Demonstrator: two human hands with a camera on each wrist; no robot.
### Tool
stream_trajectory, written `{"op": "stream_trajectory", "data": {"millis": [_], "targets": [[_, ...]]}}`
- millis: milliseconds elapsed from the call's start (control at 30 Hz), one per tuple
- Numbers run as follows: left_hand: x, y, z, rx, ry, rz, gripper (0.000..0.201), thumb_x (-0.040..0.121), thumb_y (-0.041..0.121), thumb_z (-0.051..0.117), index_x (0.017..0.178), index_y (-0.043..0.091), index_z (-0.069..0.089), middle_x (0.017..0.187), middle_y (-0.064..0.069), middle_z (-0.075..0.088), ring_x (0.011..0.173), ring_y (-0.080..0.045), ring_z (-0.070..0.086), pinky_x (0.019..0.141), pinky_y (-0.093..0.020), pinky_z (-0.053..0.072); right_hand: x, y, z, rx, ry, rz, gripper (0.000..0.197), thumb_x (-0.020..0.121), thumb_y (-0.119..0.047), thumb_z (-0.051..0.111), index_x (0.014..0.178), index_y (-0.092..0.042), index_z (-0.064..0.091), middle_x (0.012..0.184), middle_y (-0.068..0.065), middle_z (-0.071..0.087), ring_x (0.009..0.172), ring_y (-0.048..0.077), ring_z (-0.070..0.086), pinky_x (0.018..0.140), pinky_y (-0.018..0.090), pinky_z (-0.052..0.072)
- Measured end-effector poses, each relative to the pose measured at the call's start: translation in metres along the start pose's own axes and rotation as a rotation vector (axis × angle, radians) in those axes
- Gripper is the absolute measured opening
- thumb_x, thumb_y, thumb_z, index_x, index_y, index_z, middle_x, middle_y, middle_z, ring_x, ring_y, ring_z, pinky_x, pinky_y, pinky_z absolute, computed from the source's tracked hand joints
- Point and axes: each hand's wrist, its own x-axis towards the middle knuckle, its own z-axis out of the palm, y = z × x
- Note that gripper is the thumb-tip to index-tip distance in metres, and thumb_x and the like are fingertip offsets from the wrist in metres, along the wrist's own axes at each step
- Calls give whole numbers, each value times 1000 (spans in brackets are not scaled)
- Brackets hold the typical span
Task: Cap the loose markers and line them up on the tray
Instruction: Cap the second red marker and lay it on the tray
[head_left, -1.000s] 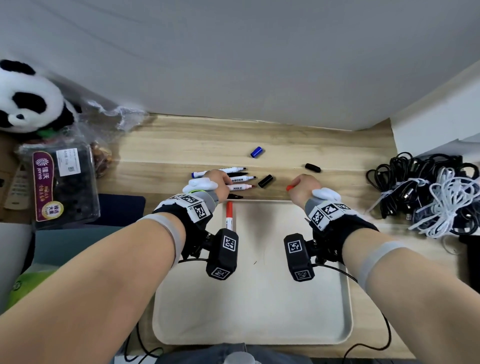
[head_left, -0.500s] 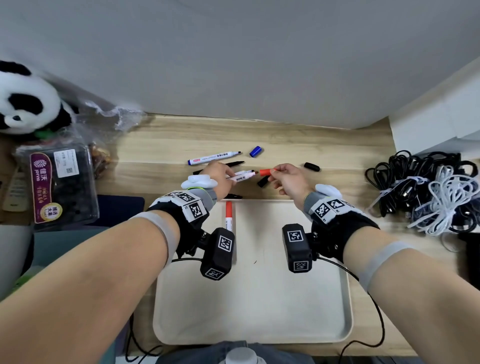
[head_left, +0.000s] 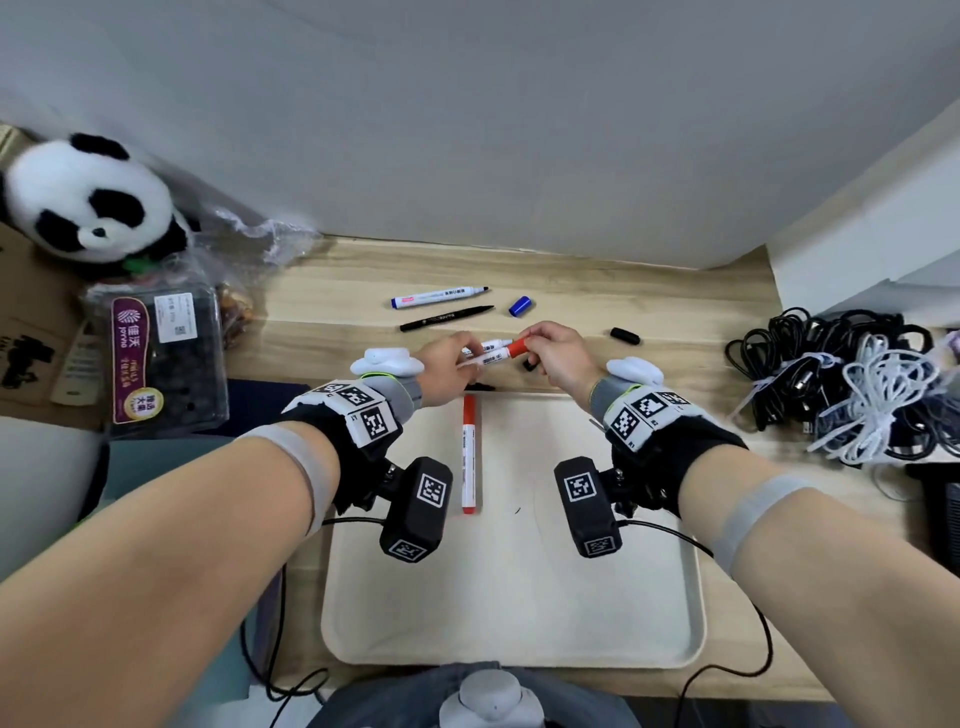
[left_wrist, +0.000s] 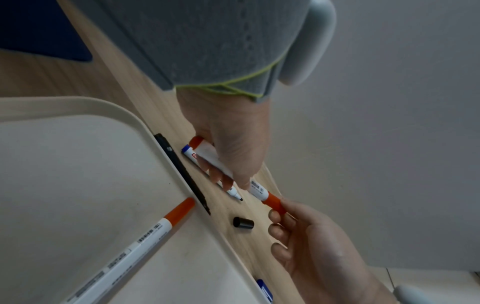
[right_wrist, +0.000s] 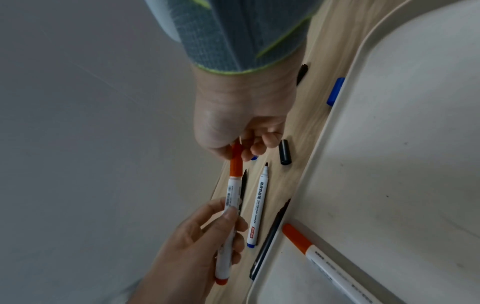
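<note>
Above the tray's (head_left: 696, 597) far rim, both hands grip one red marker (head_left: 493, 357), its nib hidden under the cap (head_left: 518, 347).

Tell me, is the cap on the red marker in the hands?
On: the red cap covers the tip of the red marker.

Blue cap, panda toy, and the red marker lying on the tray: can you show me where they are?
Small blue plastic cap (head_left: 520, 305), head view, middle of its side.
Black-and-white plush panda toy (head_left: 85, 200), head view, its face.
Red-capped white marker on the beige tray (head_left: 469, 462), head view, middle of its white barrel.
</note>
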Motion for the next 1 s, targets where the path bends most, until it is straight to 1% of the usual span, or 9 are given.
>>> {"op": "stream_trajectory", "data": {"millis": [67, 133, 200, 300, 400, 533, 666, 766, 1000], "targets": [[-5, 2, -2, -21, -12, 46, 16, 94, 21, 52, 105, 15, 63, 85, -7, 61, 72, -21, 50, 62, -26, 39, -3, 1, 2, -34, -31, -17, 30, 96, -8, 41, 71, -20, 53, 59, 0, 47, 41, 7, 40, 33, 9, 28], [-12, 7, -3, -74, -43, 98, 17, 96, 20, 51, 94, 12, 65, 72, -6, 52, 63, -17, 43, 52, -22, 34, -8, 1, 3, -45, -72, -16, 31, 99, -12, 39, 72, -21, 53, 61, 2, 44, 48, 10, 34, 35, 10, 27], [-19, 10, -5, -131, -70, 108, 20, 98, 18, 49, 97, 11, 67, 62, -1, 45, 55, -12, 36, 45, -14, 30, -16, 0, 2, -24, -120, -11, 31, 100, -12, 36, 75, -20, 52, 61, 2, 42, 51, 10, 31, 37, 11, 26], [-26, 13, -10, -213, -146, 45, 26, 99, 23, 46, 105, 8, 67, 61, 2, 43, 44, -5, 36, 38, -9, 28, -27, -2, 0, -5, -175, -32, 31, 100, -9, 33, 76, -19, 51, 62, 1, 40, 52, 10, 31, 42, 14, 26], [-33, 16, -13, -314, -235, -40, 27, 101, 27, 42, 102, 12, 64, 62, 2, 40, 30, 1, 31, 33, -10, 22, -34, -4, -1, 9, -188, -57, 33, 100, -6, 31, 75, -19, 50, 63, 2, 38, 53, 10, 29, 44, 14, 25], [-39, 14, -17, -470, -346, -101, 28, 101, 30, 41, 102, 13, 63, 62, 3, 37, 32, 1, 26, 31, -11, 17, -40, -8, -2, -4, -210, -76, 33, 100, -6, 32, 74, -18, 48, 63, 2, 38, 53, 10, 29, 47, 16, 24], [-41, 17, -14, -380, -215, -48, 28, 98, 27, 48, 108, 9, 67, 62, 1, 45, 30, 1, 31, 32, -10, 22, -40, -11, -1, -5, -186, -10, 30, 100, -9, 32, 76, -16, 50, 60, 2, 36, 47, 9, 28, 39, 14, 23], [-42, 18, -9, -342, -119, 6, 27, 96, 22, 53, 109, 5, 69, 60, 0, 47, 37, -3, 36, 35, -10, 27, -38, -17, -3, -27, -206, 58, 29, 100, -12, 33, 76, -13, 50, 58, 2, 34, 30, 2, 26, 33, 14, 19], [-39, 16, 3, -323, -17, 82, 14, 94, 17, 56, 94, 12, 69, 57, 1, 52, 29, 3, 41, 43, -12, 34, -34, -24, -4, -65, -178, 159, 29, 99, -13, 35, 74, -10, 51, 55, 0, 34, 27, 3, 23, 33, 16, 18]]}}
